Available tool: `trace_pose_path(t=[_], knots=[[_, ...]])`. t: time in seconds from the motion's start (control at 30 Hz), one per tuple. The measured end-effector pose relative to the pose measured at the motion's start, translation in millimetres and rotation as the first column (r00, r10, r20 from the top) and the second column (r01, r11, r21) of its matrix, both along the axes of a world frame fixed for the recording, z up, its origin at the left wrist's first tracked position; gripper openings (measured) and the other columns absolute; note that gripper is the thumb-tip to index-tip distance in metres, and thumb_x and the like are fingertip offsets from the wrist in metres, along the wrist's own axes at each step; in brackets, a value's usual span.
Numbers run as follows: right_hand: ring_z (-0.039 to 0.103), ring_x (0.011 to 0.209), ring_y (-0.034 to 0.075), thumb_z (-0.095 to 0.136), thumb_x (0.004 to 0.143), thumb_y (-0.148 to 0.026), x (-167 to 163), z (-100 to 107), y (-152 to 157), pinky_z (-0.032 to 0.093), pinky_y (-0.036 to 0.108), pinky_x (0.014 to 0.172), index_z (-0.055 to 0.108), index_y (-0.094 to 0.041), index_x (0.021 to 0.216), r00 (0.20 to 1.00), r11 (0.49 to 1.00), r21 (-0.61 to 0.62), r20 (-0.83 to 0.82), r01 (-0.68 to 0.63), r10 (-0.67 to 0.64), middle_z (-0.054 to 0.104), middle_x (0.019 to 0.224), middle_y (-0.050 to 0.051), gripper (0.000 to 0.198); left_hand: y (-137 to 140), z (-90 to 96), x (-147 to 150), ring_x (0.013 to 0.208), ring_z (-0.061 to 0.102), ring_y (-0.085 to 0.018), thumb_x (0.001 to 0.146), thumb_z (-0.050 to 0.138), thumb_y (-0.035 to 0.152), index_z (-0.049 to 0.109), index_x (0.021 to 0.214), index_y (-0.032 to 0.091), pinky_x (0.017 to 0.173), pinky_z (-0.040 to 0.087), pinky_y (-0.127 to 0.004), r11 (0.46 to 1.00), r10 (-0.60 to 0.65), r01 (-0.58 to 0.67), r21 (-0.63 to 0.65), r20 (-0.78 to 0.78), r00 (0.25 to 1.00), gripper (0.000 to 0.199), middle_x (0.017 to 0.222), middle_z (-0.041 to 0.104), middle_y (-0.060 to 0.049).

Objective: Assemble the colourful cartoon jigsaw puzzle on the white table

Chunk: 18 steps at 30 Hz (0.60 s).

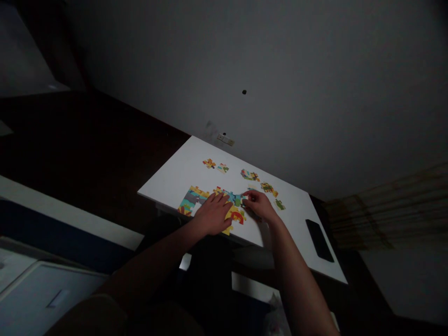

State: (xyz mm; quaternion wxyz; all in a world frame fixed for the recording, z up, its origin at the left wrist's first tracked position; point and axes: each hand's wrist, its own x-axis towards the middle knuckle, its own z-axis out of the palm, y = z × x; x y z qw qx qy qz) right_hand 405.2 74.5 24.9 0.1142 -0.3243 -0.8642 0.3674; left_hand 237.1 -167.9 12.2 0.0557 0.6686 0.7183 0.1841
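At centre frame, the left hand (213, 213) lies flat, palm down, fingers spread open on the joined puzzle (196, 199), a colourful cardboard slab with knobbed edges. Its forearm runs down toward the lower left. Just right of it, the right hand (258, 204) curls with fingertips pinched on a small puzzle piece (245, 199) at the slab's right edge; how firmly it grips cannot be told. Loose pieces (249, 175) lie scattered above, along the far side of the smooth white rectangular surface (168, 179). At lower right of the surface rests a flat black phone (319, 240).
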Motion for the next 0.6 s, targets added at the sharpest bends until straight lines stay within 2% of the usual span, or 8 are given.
trace_pose_path(t=[0.13, 0.33, 0.5, 0.6], knots=[[0.07, 0.068, 0.022, 0.081, 0.083, -0.044, 2.7, -1.1, 2.3, 0.054, 0.032, 0.061, 0.088, -0.023, 0.11, 0.998, 0.999, -0.02, 0.055, 0.044, -0.043, 0.073, 0.075, 0.0, 0.035, 1.3, -1.2, -0.6, 0.178, 0.045, -0.036, 0.119, 0.06, 0.056, 0.063, 0.174, 0.022, 0.148, 0.029, -0.056, 1.0, 0.005, -0.005, -0.014, -0.003, 1.0, 0.064, 0.187, 0.057, -0.016], [0.074, 0.069, 0.023, 0.085, 0.084, -0.037, -6.6, 5.9, -2.1, 0.055, 0.032, 0.064, 0.088, -0.023, 0.105, 0.992, 0.998, -0.029, 0.107, 0.064, -0.061, 0.082, 0.079, 0.003, 0.026, 1.2, -1.1, -1.0, 0.179, 0.044, -0.036, 0.12, 0.057, 0.057, 0.062, 0.174, 0.021, 0.148, 0.029, -0.056, 1.0, 0.002, -0.002, -0.01, -0.015, 1.0, 0.065, 0.188, 0.055, -0.017], [0.07, 0.062, 0.021, 0.087, 0.085, -0.035, -11.4, 9.5, -9.0, 0.054, 0.033, 0.063, 0.089, -0.023, 0.104, 0.989, 0.997, 0.0, 0.124, 0.076, -0.076, 0.081, 0.077, 0.002, 0.023, 3.2, -1.7, -1.2, 0.177, 0.048, -0.036, 0.119, 0.059, 0.057, 0.064, 0.172, 0.025, 0.146, 0.031, -0.058, 1.0, 0.009, -0.009, -0.009, -0.018, 1.0, 0.062, 0.186, 0.058, -0.016], [0.072, 0.067, 0.022, 0.088, 0.083, -0.032, -13.5, 12.2, -10.7, 0.055, 0.033, 0.066, 0.089, -0.024, 0.1, 0.99, 0.996, 0.037, 0.116, 0.078, -0.082, 0.083, 0.08, 0.003, 0.018, 4.2, -1.8, -1.7, 0.177, 0.047, -0.036, 0.119, 0.06, 0.057, 0.064, 0.173, 0.026, 0.146, 0.031, -0.059, 1.0, 0.007, -0.008, -0.017, -0.017, 1.0, 0.062, 0.187, 0.056, -0.016]])
